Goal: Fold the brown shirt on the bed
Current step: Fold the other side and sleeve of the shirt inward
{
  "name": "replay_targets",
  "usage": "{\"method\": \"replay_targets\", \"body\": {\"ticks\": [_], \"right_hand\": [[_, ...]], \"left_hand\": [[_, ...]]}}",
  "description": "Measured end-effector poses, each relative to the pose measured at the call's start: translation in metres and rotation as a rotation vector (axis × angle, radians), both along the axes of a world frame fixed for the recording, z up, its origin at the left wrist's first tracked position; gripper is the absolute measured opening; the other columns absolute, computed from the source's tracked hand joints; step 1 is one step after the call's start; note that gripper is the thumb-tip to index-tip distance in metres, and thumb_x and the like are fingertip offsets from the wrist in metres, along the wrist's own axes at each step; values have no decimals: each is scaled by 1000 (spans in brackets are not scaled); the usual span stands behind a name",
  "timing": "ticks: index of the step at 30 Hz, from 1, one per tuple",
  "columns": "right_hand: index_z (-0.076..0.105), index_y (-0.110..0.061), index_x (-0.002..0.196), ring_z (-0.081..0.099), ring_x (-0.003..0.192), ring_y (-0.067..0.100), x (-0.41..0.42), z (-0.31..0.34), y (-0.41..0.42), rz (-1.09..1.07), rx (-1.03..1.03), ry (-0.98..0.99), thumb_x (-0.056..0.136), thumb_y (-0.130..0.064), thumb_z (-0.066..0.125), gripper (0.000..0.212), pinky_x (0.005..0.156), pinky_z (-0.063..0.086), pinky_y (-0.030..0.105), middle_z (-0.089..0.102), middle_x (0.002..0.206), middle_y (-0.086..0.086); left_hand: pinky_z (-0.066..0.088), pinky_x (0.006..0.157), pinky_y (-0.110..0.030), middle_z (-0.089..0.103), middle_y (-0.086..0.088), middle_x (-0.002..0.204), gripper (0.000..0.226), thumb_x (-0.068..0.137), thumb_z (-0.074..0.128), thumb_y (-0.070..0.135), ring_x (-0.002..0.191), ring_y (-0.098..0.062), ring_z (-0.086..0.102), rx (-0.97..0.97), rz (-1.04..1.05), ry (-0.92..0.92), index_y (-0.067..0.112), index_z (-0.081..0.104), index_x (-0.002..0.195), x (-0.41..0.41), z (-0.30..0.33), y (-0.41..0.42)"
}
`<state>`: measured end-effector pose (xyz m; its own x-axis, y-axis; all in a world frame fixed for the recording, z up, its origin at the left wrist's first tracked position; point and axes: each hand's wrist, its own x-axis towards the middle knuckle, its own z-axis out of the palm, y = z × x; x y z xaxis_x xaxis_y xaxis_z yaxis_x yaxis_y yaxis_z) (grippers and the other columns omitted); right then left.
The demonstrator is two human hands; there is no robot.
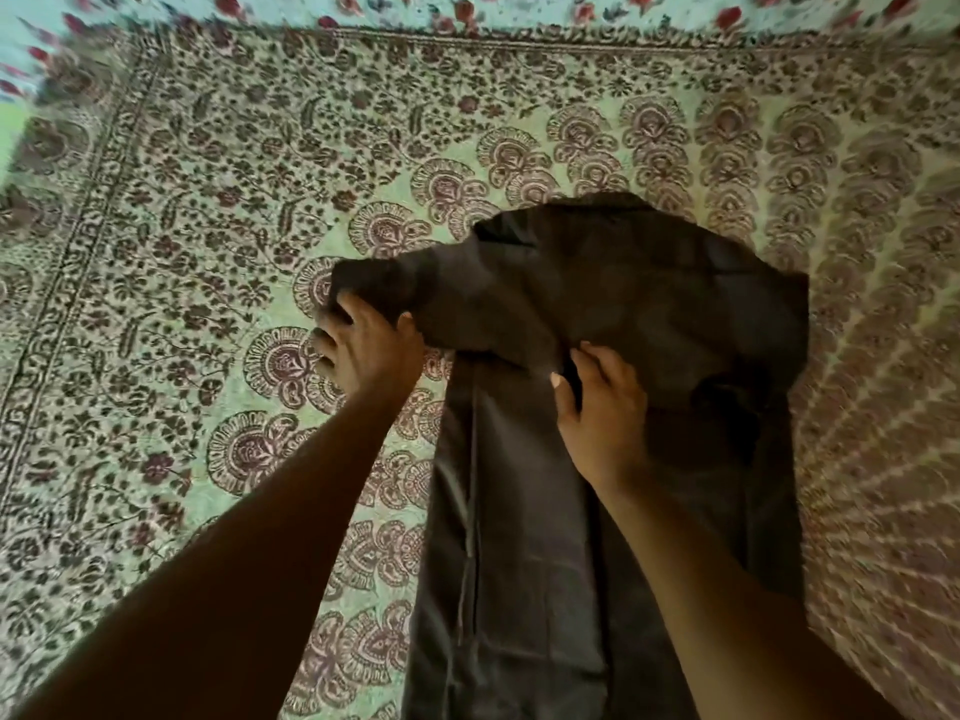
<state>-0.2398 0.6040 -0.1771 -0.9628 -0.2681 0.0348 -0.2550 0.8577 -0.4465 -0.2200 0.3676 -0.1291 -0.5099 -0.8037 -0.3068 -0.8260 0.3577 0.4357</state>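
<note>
The brown shirt [613,324] lies lengthwise on the bed, its body running from the bottom edge up to the middle right. One sleeve sticks out to the left at the top. My left hand [366,345] grips the end of that sleeve, fingers curled round the cloth. My right hand [602,402] pinches a fold of the shirt near where the sleeve joins the body. The collar end is bunched and dark, and its details are hard to make out.
A patterned bedspread [218,210] in pale green with dark floral print covers the bed. A second cloth with red flowers on light blue [467,10] lies along the far edge. Open bedspread extends left of the shirt.
</note>
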Motion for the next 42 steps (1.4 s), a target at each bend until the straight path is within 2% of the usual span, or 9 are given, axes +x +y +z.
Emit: {"method": "replay_targets", "body": {"ticks": [5,11,17,21,24,27,30,37,42], "right_hand": [[66,-10,133,57,124,30,7,-10,-1,5,13,107,103,-47,47,52,98,47,48,60,141,7],[70,-11,126,58,120,27,-1,1,-7,-43,-22,31,104,-51,41,54,97,48,48,64,132,5],[70,-19,93,68,92,21,-24,36,2,-276,-526,-231,105,-46,51,35,90,54,44,71,90,-4],[69,-17,96,67,83,22,-36,69,33,-587,-1071,-821,97,-74,36,66,78,60,42,69,92,7],[65,-13,133,69,112,29,-31,86,71,-556,-968,-938,61,-94,59,109,93,59,46,70,126,11],[74,-16,122,73,107,21,0,95,105,-403,-782,-850,80,-48,83,54,93,59,37,75,122,3],[79,-24,98,76,97,22,34,89,138,-444,-759,-777,90,-15,79,12,90,61,41,80,100,-3],[78,-23,101,76,97,18,107,61,196,-624,-788,-662,90,-16,79,13,90,61,41,80,99,-3],[70,-25,102,74,100,21,142,54,209,-547,-713,-718,79,-7,87,34,92,61,47,77,107,3]], "left_hand": [[25,119,-59,20,-26,162,92,85,72,23,148,-49,20,15,126,-49,5,16,156,-25,1,-27],[59,92,-43,64,-6,104,39,77,78,8,107,-28,67,270,291,355,7,55,109,-21,-2,-19],[61,71,-30,78,0,91,27,78,85,19,82,-13,75,385,-172,651,9,77,102,13,36,60],[60,81,-27,79,-1,97,23,80,85,11,87,-4,71,652,-440,625,8,79,102,51,40,126],[61,90,-40,79,-2,106,27,80,84,18,102,-12,74,764,-682,508,8,79,105,84,23,162],[60,92,-37,78,-1,109,23,84,83,12,105,-10,72,819,-832,346,8,78,106,117,12,194],[56,88,-22,65,2,111,19,79,86,10,103,-4,65,757,-885,309,6,77,95,146,4,218],[41,95,-3,41,11,128,26,69,90,2,123,3,46,638,-764,226,23,78,78,187,8,247],[31,92,5,31,10,136,31,71,78,-11,112,11,43,500,-953,193,15,77,89,223,19,255]]}}
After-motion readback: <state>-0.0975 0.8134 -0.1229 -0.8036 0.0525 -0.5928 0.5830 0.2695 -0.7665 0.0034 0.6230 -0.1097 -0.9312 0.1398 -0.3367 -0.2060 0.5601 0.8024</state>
